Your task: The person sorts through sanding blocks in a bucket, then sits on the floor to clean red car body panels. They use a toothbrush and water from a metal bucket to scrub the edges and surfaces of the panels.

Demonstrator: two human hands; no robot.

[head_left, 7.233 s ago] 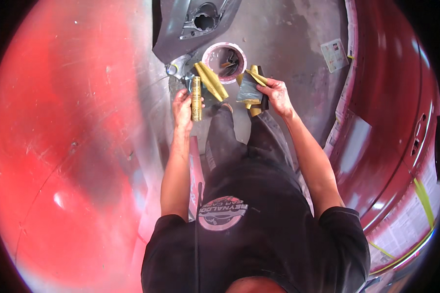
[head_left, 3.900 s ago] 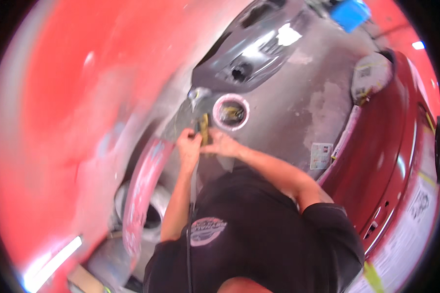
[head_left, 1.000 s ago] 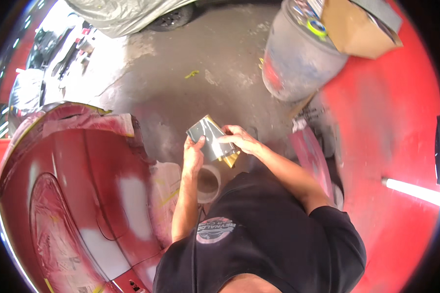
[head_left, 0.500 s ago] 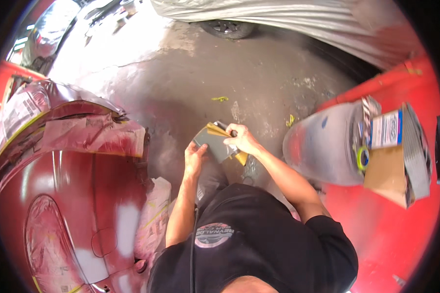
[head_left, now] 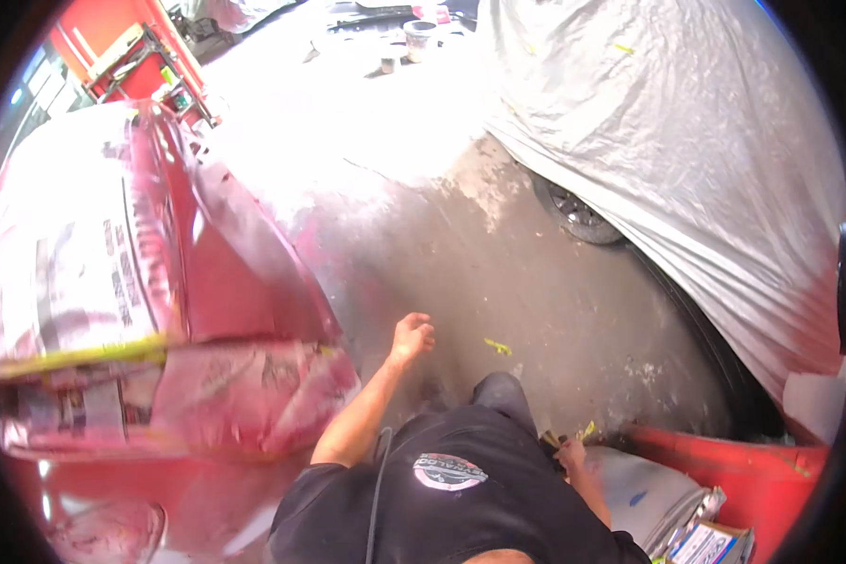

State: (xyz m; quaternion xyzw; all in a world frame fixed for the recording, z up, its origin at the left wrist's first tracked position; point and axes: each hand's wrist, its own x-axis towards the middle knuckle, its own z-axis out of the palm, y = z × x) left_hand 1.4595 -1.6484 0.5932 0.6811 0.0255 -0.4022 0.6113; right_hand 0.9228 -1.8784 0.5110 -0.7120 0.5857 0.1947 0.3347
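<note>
facing a wide silver cover [head_left: 667, 122] at two o'clock, hanging in long folds. marking red bodywork [head_left: 249, 282] from ten round to seven, partly papered over. noting a grey bin [head_left: 634, 477] between four and five, low down. reading the step, by guess, as carrying at one side rather than working on any surface; judging the next move to call for a sure grip and clear room past the bin. finding the left hand [head_left: 414, 336] near six, just below centre, out above the floor [head_left: 461, 273]: fingers loosely curled, nothing held, nothing touched. finding the right hand [head_left: 571, 458] near five, close by the bin: fingers seemingly closed round a yellow-and-dark piece [head_left: 552, 439]; unable to tell the exact pinch, too small. lastly, spotting a yellow scrap [head_left: 498, 348] at four, lying on the floor.
</note>
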